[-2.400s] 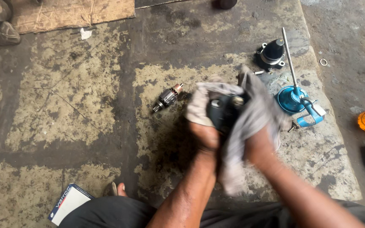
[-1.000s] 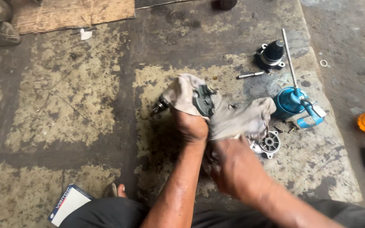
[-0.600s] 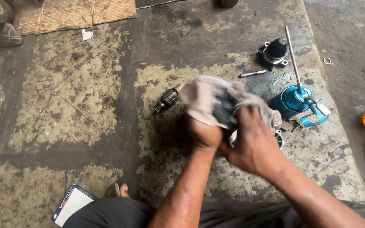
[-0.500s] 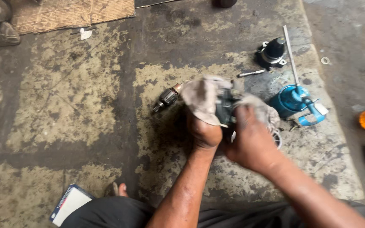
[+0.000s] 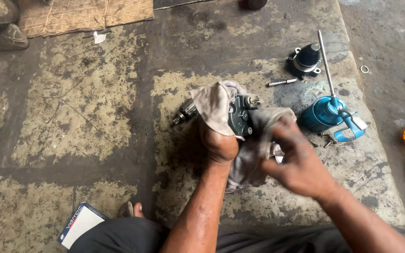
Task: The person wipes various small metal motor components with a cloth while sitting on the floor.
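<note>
- Your left hand [image 5: 217, 143] is clamped on a dark metal part [image 5: 240, 117], holding it above the floor [image 5: 80, 103] with a rag [image 5: 214, 107] draped over it.
- Your right hand [image 5: 301, 164] closes its grip on the rag's lower folds, just beside the part.
- A blue oil can [image 5: 324, 114] stands to the right, with bolts [image 5: 326, 138] near it.
- A rotor [image 5: 185, 112] lies behind the rag.
- A black housing [image 5: 305, 58] sits well beyond.
</note>
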